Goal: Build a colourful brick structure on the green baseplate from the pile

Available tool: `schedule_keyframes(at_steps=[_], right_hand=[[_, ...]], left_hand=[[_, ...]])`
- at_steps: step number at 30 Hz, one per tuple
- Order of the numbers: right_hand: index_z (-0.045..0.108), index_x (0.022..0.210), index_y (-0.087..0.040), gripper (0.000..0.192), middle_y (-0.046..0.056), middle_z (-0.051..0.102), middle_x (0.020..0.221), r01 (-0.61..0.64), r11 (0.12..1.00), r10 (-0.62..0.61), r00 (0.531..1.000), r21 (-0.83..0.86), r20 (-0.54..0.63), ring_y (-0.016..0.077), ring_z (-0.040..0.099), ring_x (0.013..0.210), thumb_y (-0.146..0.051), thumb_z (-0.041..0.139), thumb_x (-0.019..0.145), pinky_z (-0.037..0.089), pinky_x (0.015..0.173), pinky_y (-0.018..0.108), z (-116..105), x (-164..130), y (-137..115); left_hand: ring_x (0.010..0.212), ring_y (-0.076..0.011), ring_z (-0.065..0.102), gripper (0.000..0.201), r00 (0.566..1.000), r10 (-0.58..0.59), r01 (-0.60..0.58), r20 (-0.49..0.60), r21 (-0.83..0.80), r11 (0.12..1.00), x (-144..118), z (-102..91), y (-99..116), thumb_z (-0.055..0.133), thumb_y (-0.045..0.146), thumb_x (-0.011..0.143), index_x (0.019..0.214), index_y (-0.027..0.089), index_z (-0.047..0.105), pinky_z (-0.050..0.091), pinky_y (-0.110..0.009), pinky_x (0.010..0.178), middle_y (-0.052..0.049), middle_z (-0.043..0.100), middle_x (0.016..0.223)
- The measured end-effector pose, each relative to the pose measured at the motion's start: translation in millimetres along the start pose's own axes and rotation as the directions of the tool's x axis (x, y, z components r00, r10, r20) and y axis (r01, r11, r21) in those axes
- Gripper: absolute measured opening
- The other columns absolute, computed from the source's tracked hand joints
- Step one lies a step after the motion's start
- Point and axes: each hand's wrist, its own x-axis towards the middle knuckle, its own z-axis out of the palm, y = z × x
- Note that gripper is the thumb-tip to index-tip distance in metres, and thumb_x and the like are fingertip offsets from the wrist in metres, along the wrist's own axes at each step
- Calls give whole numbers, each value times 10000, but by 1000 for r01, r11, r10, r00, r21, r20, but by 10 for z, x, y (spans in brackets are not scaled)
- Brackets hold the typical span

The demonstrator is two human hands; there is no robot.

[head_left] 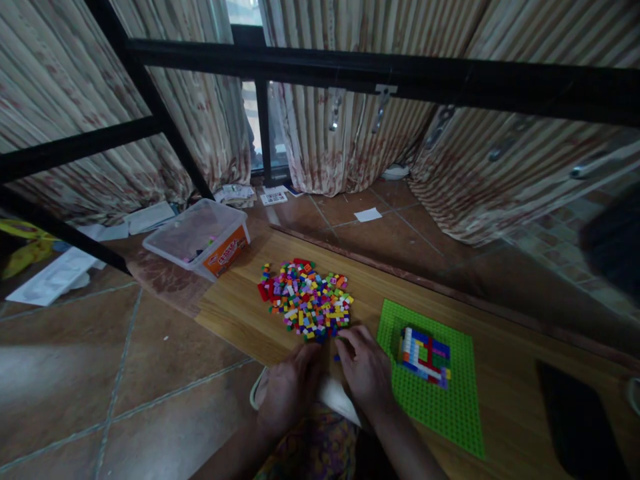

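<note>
Left hand [286,392], right hand [369,371] curled, holding what I can't tell; a careless nudge could scatter the brick pile [311,300] just beyond.

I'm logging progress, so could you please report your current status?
Left hand, right hand: beside multicoloured plastic brick pile, grips unclear. Multicoloured rectangular brick structure on bright-green studded plastic baseplate. Nothing visibly between hands and pile.

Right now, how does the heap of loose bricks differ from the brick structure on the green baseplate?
The heap of loose bricks spreads in an irregular patch, while the brick structure is compact and roughly rectangular. The heap lies on the wooden surface; the structure sits on the green baseplate. The heap also covers more area than the structure. Both are multicoloured.
</note>
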Motion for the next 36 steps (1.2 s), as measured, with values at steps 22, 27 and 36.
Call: schedule_keyframes(at_steps=[22, 27, 36], right_hand=[[669, 928, -241, 170, 46, 614, 916, -4, 978, 14, 999, -209, 45, 196, 591, 877, -169, 516, 919, 461, 736, 287, 32, 176, 15], [637, 905, -226, 155, 50, 639, 907, -11, 992, 10, 1000, -122, -9, 205, 590, 906, -189, 490, 937, 455, 815, 314, -71, 155, -91], [672, 820, -215, 131, -7, 645, 736, -288, 761, 333, 942, 581, 31, 130, 603, 663, -279, 566, 863, 468, 600, 220, -438, -473, -101]], left_hand=[[834, -149, 676, 238, 998, 67, -68, 20, 23, 997, 61, 29, -99, 453, 309, 907, 1085, 261, 605, 513, -234, 736, -29, 694, 992], [835, -165, 685, 253, 993, 118, -118, -1, 60, 991, 103, 22, -129, 442, 336, 904, 1078, 247, 603, 523, -244, 709, -43, 702, 992], [765, -167, 698, 275, 988, 151, -145, -38, 130, 981, 123, 16, -144, 441, 386, 890, 1038, 240, 620, 521, -230, 623, -40, 720, 946]])
